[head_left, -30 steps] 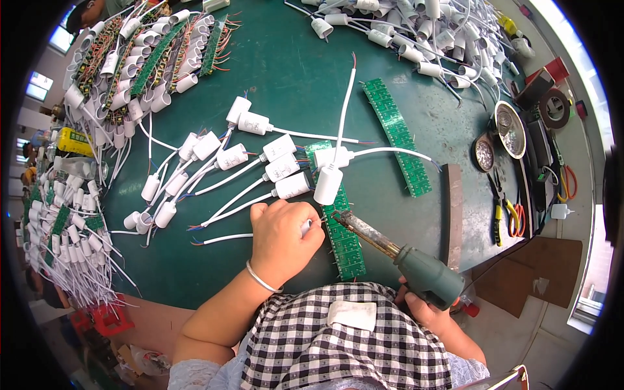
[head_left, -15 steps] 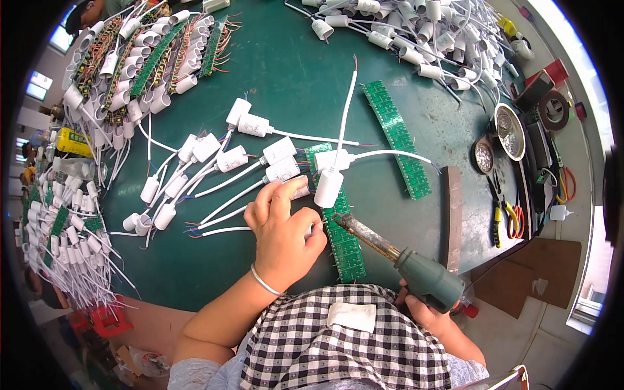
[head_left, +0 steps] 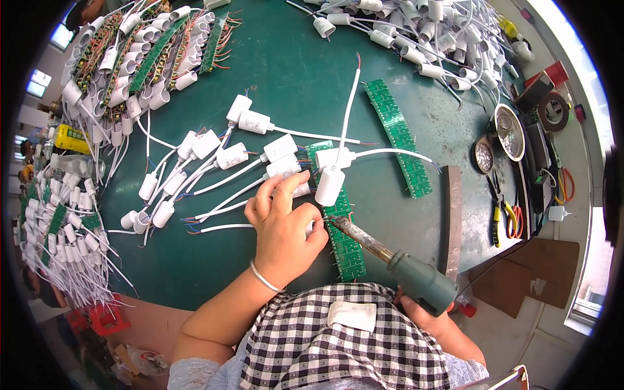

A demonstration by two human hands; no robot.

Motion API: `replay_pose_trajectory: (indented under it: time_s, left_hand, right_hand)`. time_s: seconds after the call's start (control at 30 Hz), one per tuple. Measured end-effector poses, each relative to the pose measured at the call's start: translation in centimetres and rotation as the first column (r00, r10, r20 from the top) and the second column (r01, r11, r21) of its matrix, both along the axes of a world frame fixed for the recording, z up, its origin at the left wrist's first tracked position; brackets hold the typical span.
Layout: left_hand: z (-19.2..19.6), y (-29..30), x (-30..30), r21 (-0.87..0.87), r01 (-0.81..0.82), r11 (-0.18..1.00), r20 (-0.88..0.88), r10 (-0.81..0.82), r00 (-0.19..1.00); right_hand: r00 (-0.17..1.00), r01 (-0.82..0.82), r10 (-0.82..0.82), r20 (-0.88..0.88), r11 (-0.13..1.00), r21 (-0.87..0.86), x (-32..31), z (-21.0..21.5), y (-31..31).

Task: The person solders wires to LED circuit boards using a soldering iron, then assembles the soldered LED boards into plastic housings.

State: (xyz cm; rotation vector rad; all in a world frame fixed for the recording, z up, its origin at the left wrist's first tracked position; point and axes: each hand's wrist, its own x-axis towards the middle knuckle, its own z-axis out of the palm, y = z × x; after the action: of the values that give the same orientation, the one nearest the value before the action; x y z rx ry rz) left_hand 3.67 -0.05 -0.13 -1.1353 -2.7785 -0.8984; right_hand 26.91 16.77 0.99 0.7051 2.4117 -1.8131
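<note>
— What has the left hand (head_left: pixel 283 227) been up to in the last second?

— It has crept up the green table (head_left: pixel 292 78) toward twelve o'clock. A second ago it lay lower, with its fingers curled near the wire ends; now the fingers are stretched over the white capped leads (head_left: pixel 273 153) and the thumb is tucked toward the long green circuit strip (head_left: pixel 338 214) at its three o'clock. It looks to be pinching a thin wire against that strip, though the palm hides the contact, so I can't be sure.

— And the right hand (head_left: pixel 422 312)?

— Closed around the grey-green handle of the soldering iron (head_left: pixel 390 257), down at five o'clock by the checked shirt. It has hardly shifted. The iron's dark tip sits on the strip's left edge, just beside the left thumb.

— So what does the shift mean?

— I'd judge that the left hand has drawn the next lead to the board, so a fresh joint is under the tip.

— Anything nearby?

— A second green strip (head_left: pixel 396 136) at one o'clock, well apart; piles of white capped wires (head_left: pixel 416 26) at twelve; pliers (head_left: pixel 497 211) at three.
</note>
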Motion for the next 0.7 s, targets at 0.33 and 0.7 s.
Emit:
replay_pose_trajectory:
  time_s: [0.33, 0.7]
  left_hand:
    - [-0.2, 0.0, 0.0, 0.0, -0.005, 1.0, -0.003, 0.005, 1.0]
    - [-0.1, 0.1, 0.0, -0.002, 0.001, 1.0, -0.006, -0.001, 1.0]
  right_hand:
    - [0.992, -0.088, 0.1, -0.081, 0.987, 0.137, -0.8, 0.4, 0.3]
    - [0.977, -0.101, 0.144, -0.159, 0.963, 0.251, -0.3, 0.1, 0.6]
